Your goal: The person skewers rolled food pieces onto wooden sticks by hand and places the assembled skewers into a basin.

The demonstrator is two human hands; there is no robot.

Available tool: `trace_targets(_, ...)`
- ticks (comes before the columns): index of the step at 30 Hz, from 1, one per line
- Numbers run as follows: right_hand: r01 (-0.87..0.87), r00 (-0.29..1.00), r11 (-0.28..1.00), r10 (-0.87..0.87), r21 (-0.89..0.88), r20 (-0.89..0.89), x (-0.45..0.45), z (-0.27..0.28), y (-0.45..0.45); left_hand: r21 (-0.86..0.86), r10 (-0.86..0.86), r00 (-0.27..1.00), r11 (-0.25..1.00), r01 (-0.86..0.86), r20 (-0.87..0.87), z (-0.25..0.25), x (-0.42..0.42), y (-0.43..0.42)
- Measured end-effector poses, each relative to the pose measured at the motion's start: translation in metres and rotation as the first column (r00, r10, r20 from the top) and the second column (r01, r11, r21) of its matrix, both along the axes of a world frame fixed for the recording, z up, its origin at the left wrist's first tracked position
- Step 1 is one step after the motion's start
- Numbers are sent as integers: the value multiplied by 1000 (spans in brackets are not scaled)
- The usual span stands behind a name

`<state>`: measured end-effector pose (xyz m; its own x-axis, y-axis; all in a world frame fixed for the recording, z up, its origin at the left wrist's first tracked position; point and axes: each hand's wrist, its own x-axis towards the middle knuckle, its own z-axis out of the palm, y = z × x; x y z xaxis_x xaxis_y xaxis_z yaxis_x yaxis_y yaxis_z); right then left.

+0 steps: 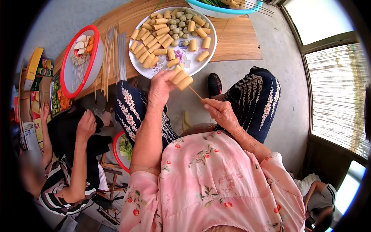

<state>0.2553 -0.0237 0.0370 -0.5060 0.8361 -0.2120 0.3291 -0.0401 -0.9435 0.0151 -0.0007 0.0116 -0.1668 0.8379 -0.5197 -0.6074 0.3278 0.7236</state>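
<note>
My left hand [162,85] is closed on several pale-yellow, cylinder-shaped food rolls [182,79] threaded side by side on a thin wooden skewer [196,94]. My right hand [221,112] pinches the skewer's lower end, down and to the right of the rolls. Just beyond my left hand is a large white plate [188,69] with a flower pattern. It bears many loose rolls [148,42] of the same kind, mostly on its left, and a heap of grey-green balls [178,28] toward the back.
The plate sits on a wooden table [237,42]. Bare skewers [109,58] lie left of it, near a red-rimmed basket [95,58] of filled skewers. A turquoise-rimmed bowl [232,12] stands behind. A co-worker [65,181] sits at left; another person [320,195] is at lower right.
</note>
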Motion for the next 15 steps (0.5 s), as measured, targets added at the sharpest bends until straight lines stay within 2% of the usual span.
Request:
trace_targets(2, -2, 1000, 1000, 2, -6, -7, -1, 1, 0, 21, 67, 997, 997, -68, 42, 3, 6, 0)
trace_targets(11, 7, 1000, 1000, -7, 19, 7, -5, 2, 0, 1, 14, 999, 1000, -14, 49, 6, 9, -1)
trace_targets(15, 26, 1000, 1000, -26, 13, 2, -6, -1, 0, 2, -83, 996, 997, 83, 39, 7, 13, -3)
